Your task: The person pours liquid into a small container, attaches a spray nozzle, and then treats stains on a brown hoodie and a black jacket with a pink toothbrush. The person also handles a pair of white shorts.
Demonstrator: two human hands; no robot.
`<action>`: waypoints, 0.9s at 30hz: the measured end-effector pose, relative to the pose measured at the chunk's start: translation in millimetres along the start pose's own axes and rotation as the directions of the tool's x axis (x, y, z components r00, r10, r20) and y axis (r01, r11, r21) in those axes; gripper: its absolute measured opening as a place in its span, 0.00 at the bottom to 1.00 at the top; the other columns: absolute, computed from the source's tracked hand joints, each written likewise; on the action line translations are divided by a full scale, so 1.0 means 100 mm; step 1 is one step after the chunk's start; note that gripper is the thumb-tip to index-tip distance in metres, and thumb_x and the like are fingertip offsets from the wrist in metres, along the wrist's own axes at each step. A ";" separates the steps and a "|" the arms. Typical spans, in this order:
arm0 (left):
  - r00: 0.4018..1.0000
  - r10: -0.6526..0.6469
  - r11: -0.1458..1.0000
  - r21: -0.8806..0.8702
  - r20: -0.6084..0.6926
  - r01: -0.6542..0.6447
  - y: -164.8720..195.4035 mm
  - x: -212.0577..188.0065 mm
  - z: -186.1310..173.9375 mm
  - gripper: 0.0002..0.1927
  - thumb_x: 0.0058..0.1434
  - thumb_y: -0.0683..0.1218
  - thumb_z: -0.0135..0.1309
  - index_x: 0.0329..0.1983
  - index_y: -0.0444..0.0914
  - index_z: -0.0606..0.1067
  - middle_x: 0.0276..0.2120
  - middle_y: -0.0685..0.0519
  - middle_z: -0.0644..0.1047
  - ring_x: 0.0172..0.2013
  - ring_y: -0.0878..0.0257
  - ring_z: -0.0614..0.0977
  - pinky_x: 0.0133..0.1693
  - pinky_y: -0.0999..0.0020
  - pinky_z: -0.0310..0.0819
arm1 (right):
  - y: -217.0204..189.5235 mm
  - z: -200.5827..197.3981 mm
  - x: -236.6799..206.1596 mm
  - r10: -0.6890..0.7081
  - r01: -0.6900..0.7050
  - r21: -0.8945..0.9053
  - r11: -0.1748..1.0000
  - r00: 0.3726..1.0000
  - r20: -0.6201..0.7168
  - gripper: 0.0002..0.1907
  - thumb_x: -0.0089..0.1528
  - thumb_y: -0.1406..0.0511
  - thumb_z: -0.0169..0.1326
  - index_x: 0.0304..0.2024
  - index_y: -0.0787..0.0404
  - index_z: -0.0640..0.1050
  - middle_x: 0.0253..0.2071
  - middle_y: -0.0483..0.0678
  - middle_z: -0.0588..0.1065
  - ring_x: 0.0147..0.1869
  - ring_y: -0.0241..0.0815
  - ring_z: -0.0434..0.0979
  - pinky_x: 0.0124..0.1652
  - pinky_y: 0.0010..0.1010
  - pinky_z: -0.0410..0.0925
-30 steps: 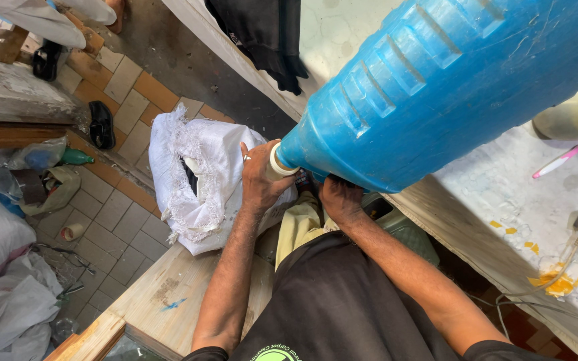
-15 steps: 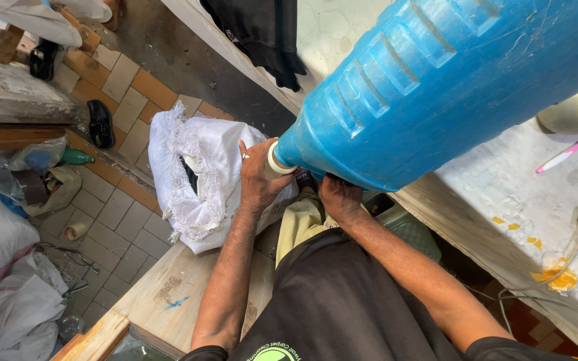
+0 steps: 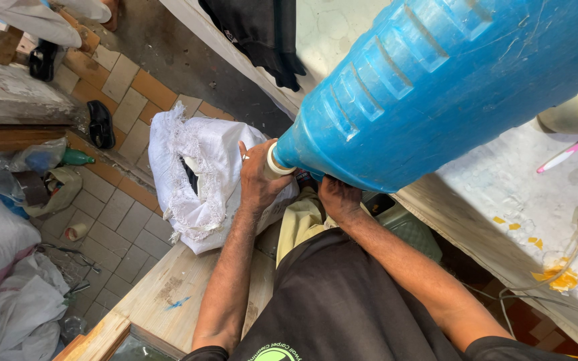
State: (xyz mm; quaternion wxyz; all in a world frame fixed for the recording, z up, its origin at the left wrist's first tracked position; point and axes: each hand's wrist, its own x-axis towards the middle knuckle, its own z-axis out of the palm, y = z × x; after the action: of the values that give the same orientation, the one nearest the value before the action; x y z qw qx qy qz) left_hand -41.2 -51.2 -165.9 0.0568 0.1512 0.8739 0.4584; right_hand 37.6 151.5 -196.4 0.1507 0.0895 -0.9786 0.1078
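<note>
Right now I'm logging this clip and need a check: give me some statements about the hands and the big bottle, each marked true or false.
1. The left hand grips the neck of the blue water jug. True.
2. The jug stands upright on the floor. False: it is tilted, held up.
3. The right hand supports the jug from beneath. True.
4. The white woven sack is tied shut. False: its mouth gapes open.
</note>
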 end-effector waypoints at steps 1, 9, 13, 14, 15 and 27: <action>1.000 0.004 1.000 0.005 -0.004 -0.004 0.00 0.00 0.00 0.39 0.48 0.48 0.72 0.63 0.38 0.69 0.51 0.46 0.78 0.59 0.50 0.78 0.72 0.30 0.31 | 0.00 0.00 0.00 0.003 -0.003 0.002 1.000 1.000 0.015 0.07 0.56 0.70 0.59 0.28 0.66 0.73 0.21 0.51 0.69 0.25 0.50 0.73 0.25 0.46 0.67; 1.000 0.006 1.000 0.005 -0.011 -0.006 0.01 0.00 0.02 0.40 0.48 0.49 0.73 0.64 0.38 0.69 0.52 0.46 0.78 0.60 0.50 0.77 0.72 0.30 0.30 | 0.02 0.00 -0.01 0.003 -0.004 -0.029 1.000 1.000 -0.005 0.11 0.57 0.71 0.60 0.23 0.61 0.71 0.17 0.47 0.64 0.21 0.46 0.69 0.21 0.44 0.64; 1.000 0.004 1.000 0.011 -0.020 -0.004 0.03 0.00 0.02 0.40 0.49 0.49 0.73 0.64 0.39 0.69 0.51 0.46 0.78 0.59 0.51 0.78 0.72 0.29 0.31 | 0.00 -0.05 0.01 -0.008 0.007 -0.048 0.999 1.000 -0.023 0.09 0.58 0.69 0.59 0.27 0.64 0.72 0.19 0.48 0.66 0.23 0.46 0.70 0.24 0.44 0.65; 1.000 0.004 1.000 0.007 -0.027 -0.004 0.04 0.00 0.02 0.40 0.49 0.49 0.73 0.64 0.39 0.69 0.51 0.46 0.78 0.58 0.51 0.78 0.72 0.29 0.32 | -0.01 -0.07 0.02 -0.014 0.010 -0.082 0.997 0.999 -0.046 0.09 0.58 0.68 0.59 0.28 0.64 0.73 0.20 0.49 0.67 0.24 0.47 0.71 0.24 0.44 0.65; 0.999 0.006 1.000 0.002 -0.035 -0.006 0.05 0.00 0.02 0.40 0.49 0.49 0.73 0.64 0.39 0.69 0.51 0.46 0.78 0.58 0.51 0.79 0.72 0.29 0.32 | -0.01 -0.09 0.03 -0.021 0.013 -0.117 0.993 0.997 -0.070 0.09 0.59 0.67 0.60 0.28 0.65 0.73 0.21 0.49 0.67 0.24 0.47 0.71 0.24 0.43 0.65; 0.999 0.021 0.999 -0.036 -0.039 -0.022 0.07 0.01 0.00 0.38 0.49 0.47 0.72 0.63 0.41 0.70 0.52 0.49 0.79 0.59 0.52 0.79 0.73 0.30 0.32 | -0.05 -0.09 0.02 0.061 -0.062 -0.030 0.998 0.998 -0.027 0.12 0.61 0.63 0.62 0.30 0.64 0.73 0.22 0.51 0.70 0.25 0.50 0.74 0.28 0.46 0.68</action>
State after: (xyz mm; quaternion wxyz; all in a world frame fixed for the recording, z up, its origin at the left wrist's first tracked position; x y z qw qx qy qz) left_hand -41.0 -46.6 -159.8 0.0377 0.1505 0.8647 0.4778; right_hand 38.8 148.9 -186.2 0.1613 0.0556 -0.9804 0.0983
